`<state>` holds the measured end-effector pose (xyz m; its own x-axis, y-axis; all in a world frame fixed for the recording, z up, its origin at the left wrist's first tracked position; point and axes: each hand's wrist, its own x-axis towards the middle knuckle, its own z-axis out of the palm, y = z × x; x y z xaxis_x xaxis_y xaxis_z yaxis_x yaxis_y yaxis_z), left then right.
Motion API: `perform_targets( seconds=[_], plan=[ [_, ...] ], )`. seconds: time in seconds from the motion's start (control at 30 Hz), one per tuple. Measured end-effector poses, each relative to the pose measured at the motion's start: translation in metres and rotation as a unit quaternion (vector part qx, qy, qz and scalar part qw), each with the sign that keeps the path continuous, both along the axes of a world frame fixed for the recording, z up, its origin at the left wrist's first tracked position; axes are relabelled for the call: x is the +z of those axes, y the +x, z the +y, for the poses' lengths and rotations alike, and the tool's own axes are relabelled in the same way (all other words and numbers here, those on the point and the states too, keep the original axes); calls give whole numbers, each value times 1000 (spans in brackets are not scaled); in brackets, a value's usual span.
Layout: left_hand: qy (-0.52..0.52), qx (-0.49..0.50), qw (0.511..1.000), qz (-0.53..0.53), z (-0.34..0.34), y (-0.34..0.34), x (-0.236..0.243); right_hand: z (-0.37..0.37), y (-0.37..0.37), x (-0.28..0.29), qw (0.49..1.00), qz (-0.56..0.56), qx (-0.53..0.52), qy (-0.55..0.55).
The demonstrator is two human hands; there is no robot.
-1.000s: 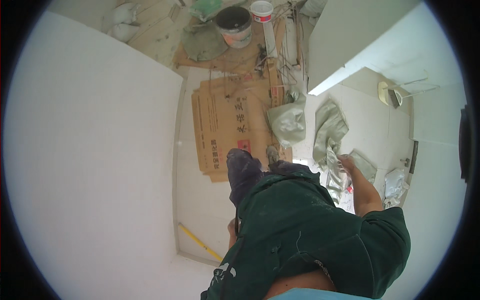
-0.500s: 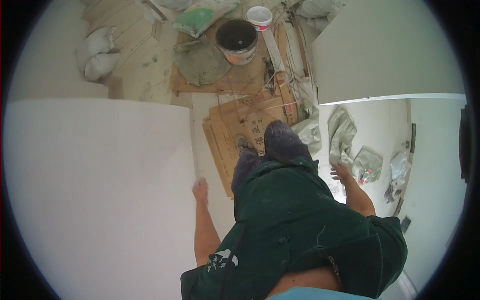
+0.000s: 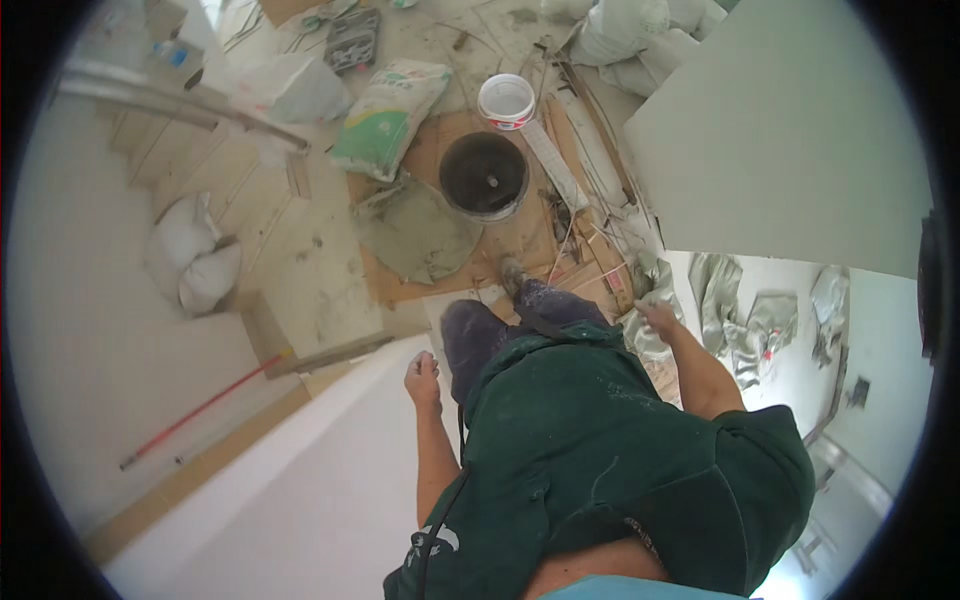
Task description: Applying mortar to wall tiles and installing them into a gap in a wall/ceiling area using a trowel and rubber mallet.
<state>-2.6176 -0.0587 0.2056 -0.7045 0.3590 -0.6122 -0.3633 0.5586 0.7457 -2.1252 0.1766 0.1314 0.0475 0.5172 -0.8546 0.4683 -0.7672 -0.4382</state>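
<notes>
The thing nearest a hand is a crumpled, shiny grey-green sack (image 3: 648, 344) on the floor at the person's right, partly hidden by the right hand (image 3: 657, 318). From where I stand, it spreads beneath and just beyond those fingers, its longer run pointing roughly forward, away from the body. The right hand is clearly the nearer; the left hand (image 3: 423, 380) hangs across on the other side of the legs. The right fingers are loosely parted, with no hold on anything that I can see; whether they brush the sack, I cannot tell. The left fingers curl inward beside a knee, above a low white wall (image 3: 330, 490), and I cannot tell how tightly they close or whether something small is inside.

Farther out, ahead of the feet, a dark bucket (image 3: 462, 172) stands upright on brown cardboard (image 3: 525, 240), between a flat grey-green sack (image 3: 425, 235) on its left and a long pale board (image 3: 553, 165) on its right. A white tub (image 3: 505, 119) sits just past the bucket, and a green-and-white bag (image 3: 392, 115) lies to the left. More sacks (image 3: 715, 290) lie rumpled at the far right; a red pole (image 3: 205, 415) is over on the left.
</notes>
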Motion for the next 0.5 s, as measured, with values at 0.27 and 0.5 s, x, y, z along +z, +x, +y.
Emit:
perform_targets(
  seconds=[0.27, 0.5],
  plan=[
    [-29, -146, 989, 15, 131, -158, -6, 96, -92, 23, 988, -68, -136, 36],
    [-177, -350, 920, -31, 211, -322, -9, 0, -205, 13, 966, -105, -238, 7]
  ],
)
